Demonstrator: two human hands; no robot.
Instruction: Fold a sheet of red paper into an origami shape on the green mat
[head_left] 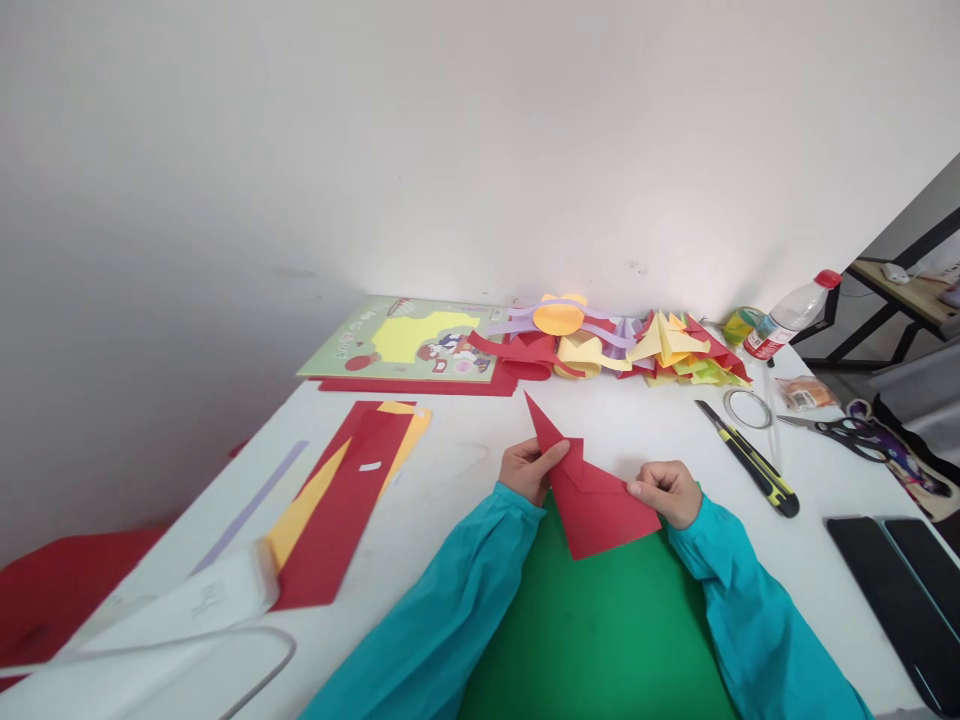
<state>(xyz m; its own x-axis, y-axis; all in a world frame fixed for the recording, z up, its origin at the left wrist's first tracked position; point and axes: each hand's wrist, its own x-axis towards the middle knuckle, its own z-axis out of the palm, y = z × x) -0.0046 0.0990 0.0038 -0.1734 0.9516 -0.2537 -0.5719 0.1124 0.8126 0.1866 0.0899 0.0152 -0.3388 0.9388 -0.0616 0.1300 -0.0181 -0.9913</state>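
Well to the left of both hands and nearer the viewer lies a white device [225, 600], its cable looping at its near side. Next to it is a thin lilac strip [255, 505], then a long red sheet [360, 510] with orange paper showing on both sides and 1 small white piece on top. Farther off than the left hand, and to its left, a pale green pad [352, 340] rests over red sheets against the wall.

The left hand [532, 468] has thumb and fingers closed on the folded red paper [611, 518], just below its upright point. The paper is stretched between the 2 hands, above a green surface [600, 640]. Beyond it sit paper crafts [667, 345] in red, lilac, orange and yellow. The right hand [670, 492] pinches the paper's right edge.

Just right of that hand lies a cutter [750, 462]; past it come a tape roll [748, 408], a red-capped bottle [795, 315] standing tilted in view, scissors [847, 435] and a flat black object [889, 610].
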